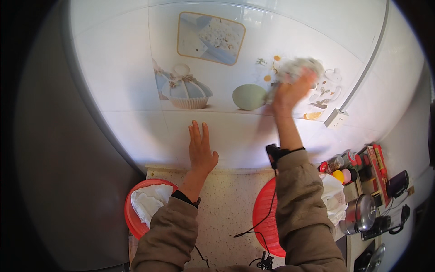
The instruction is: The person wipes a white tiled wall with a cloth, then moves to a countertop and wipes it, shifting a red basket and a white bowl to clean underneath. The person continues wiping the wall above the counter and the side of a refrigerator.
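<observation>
My right hand (293, 92) presses a crumpled pale cloth (299, 69), blurred by motion, against the white tiled wall (217, 136). The cloth covers part of a printed tile picture showing a blue cupcake (188, 90), a green egg-like shape (249, 97) and a teapot. My left hand (200, 153) is held up before the lower wall with its fingers apart and nothing in it; whether it touches the tiles I cannot tell. Both forearms reach over the speckled countertop (226, 210).
Red plastic baskets (265, 217) stand on the counter, the left one holding a white bag (151, 200). A black cable lies between them. At right are a wall socket (336, 118), spice jars (335, 163) and a steel pot (365, 212). A dark panel borders the left.
</observation>
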A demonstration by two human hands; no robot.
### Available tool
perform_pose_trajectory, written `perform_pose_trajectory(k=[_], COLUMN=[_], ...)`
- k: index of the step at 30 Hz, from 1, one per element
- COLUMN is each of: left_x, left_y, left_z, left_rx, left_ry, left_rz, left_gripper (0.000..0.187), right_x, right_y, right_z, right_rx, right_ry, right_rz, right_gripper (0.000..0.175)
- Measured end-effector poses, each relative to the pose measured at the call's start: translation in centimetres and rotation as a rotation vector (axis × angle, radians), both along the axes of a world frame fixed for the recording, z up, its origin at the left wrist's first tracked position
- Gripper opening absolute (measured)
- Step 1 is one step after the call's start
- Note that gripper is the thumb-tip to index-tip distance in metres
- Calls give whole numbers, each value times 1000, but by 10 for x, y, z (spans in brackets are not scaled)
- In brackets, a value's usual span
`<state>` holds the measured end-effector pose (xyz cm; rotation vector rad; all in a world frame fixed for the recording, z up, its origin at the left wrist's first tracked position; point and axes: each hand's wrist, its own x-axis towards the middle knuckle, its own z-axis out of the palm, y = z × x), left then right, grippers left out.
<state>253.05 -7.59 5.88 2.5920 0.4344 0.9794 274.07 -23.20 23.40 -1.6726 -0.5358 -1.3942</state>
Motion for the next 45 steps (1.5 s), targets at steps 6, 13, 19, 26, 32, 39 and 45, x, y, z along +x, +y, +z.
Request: perform_pose_trajectory(k=[6, 13, 19, 26, 32, 39, 45], left_x=[-3, -2, 1, -1, -1, 1, -1], left_y=[2, 2, 1, 2, 3, 4, 11], left_z=[5, 1, -4, -2, -5, -8, -11], left_rx=[1, 4, 51, 34, 95, 80, 105], left_ry=[6, 9, -101, -72, -98, -145, -167], left_rz=[-1, 2, -36, -43, -43, -44, -63], left_gripper=[101, 108, 107, 106, 104, 98, 96], right_x=[-103, -31, 50, 36, 29, -29, -8], right_y=[153, 45, -80, -83, -71, -42, -76], right_z=[23, 0, -80, -226, -142, -220, -210], right_rx=[-691, -465, 224, 886, -58, -1083, -472], right_ry=[-317, -86, 222, 708, 176, -11, 290], right_rz=[336, 67, -150, 64, -83, -95, -139], right_gripper=[53, 65, 78, 80, 65, 60, 69])
